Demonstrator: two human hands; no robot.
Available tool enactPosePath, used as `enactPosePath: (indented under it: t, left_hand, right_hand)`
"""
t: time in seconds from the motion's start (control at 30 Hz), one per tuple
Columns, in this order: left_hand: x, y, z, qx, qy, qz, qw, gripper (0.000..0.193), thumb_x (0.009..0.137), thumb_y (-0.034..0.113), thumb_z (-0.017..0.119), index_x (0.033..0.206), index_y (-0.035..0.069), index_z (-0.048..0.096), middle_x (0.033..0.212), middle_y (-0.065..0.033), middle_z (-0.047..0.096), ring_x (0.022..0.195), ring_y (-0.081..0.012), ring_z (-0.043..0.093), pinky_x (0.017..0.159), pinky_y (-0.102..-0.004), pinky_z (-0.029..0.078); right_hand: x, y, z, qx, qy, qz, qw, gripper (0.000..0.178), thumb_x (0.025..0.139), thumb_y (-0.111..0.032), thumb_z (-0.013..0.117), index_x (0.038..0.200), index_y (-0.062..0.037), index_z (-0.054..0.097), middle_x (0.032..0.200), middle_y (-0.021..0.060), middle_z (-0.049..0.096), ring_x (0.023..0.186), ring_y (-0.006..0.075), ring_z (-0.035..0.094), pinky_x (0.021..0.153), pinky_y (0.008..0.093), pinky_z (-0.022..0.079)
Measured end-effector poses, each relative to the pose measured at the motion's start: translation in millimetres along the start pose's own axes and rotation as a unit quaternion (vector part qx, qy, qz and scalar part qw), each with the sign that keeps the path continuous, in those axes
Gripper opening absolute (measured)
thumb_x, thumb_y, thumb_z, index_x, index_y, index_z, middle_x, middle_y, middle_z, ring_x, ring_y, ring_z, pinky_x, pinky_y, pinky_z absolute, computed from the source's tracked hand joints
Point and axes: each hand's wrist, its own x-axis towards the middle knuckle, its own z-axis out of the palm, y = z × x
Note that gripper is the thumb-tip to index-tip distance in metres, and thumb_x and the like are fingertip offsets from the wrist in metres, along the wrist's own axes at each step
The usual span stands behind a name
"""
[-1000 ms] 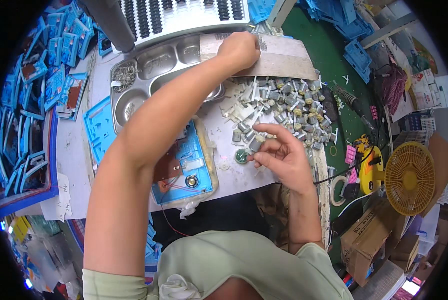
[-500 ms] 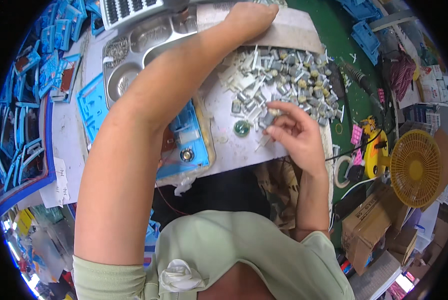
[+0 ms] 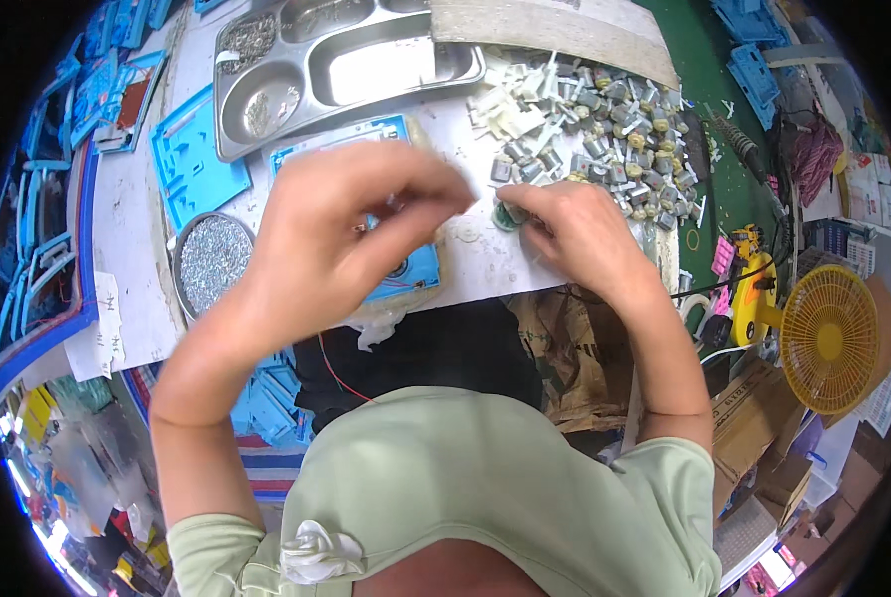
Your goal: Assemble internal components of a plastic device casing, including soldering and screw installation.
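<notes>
Left hand [image 3: 361,224] half-curled, right hand [image 3: 583,229] curled by green disc [image 3: 506,219] — any hold unclear.

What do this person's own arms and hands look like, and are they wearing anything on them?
The bare left hand, blurred, and bare right hand wear no gloves; I can make out no watch. Both forearms are uncovered. Each upper arm has a short, pale green fabric sleeve, matching the top, which bears a white, rose-shaped ornament.
</notes>
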Motion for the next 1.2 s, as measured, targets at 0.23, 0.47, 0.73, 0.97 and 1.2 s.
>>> enactPosePath:
  t: [0.23, 0.47, 0.73, 0.97, 1.2]
  left_hand:
    - [-72.1, -29.3, 29.6, -0.022, 0.105, -0.092, 0.990, 0.015, 0.086, -0.010, 0.068, 0.098, -0.002, 0.072, 0.099, -0.0097, 0.068, 0.091, -0.0164, 0.067, 0.076, -0.0276, 0.055]
    - [-87.5, -46.4, 46.5, -0.070, 0.168, -0.103, 0.978, 0.032, 0.089, -0.004, 0.072, 0.119, 0.002, 0.064, 0.095, -0.0077, 0.069, 0.085, -0.0155, 0.070, 0.073, -0.0292, 0.059]
    - [-90.6, -48.1, 48.7, -0.090, 0.182, -0.092, 0.975, 0.033, 0.090, -0.003, 0.072, 0.120, 0.003, 0.061, 0.094, -0.0070, 0.068, 0.084, -0.0142, 0.069, 0.072, -0.0281, 0.058]
    - [-93.1, -52.9, 53.2, -0.083, 0.216, -0.059, 0.971, 0.031, 0.087, -0.005, 0.074, 0.115, 0.002, 0.063, 0.097, -0.0071, 0.070, 0.085, -0.0147, 0.071, 0.074, -0.0291, 0.059]
    - [-91.6, -56.1, 45.7, 0.069, 0.208, 0.077, 0.973, 0.026, 0.084, -0.007, 0.075, 0.106, 0.002, 0.064, 0.098, -0.0105, 0.071, 0.084, -0.0230, 0.072, 0.074, -0.0329, 0.059]
  right_hand:
    - [13.5, -16.0, -13.1, -0.003, -0.053, 0.031, 0.998, 0.039, 0.079, -0.004, 0.070, 0.117, -0.0098, 0.071, 0.080, 0.0169, 0.069, 0.075, 0.0343, 0.070, 0.072, 0.0414, 0.056]
    - [5.4, -70.9, 5.8, 0.613, -0.068, 0.123, 0.778, 0.046, 0.090, 0.000, 0.073, 0.135, 0.0011, 0.061, 0.082, 0.0001, 0.063, 0.076, 0.0068, 0.062, 0.071, 0.0211, 0.051]
    - [21.8, -71.3, 22.7, 0.664, -0.139, 0.131, 0.723, 0.047, 0.092, -0.002, 0.071, 0.137, 0.0001, 0.059, 0.073, -0.0006, 0.061, 0.067, 0.0074, 0.059, 0.061, 0.0218, 0.048]
    - [15.2, -83.4, 24.0, 0.569, -0.071, 0.123, 0.810, 0.040, 0.089, -0.002, 0.075, 0.127, -0.0010, 0.063, 0.080, 0.0023, 0.066, 0.067, 0.0081, 0.060, 0.061, 0.0221, 0.049]
    - [18.3, -78.6, 18.0, 0.209, 0.163, -0.224, 0.938, 0.040, 0.072, 0.002, 0.081, 0.110, -0.0039, 0.071, 0.091, 0.0094, 0.069, 0.075, 0.0239, 0.067, 0.063, 0.0297, 0.055]
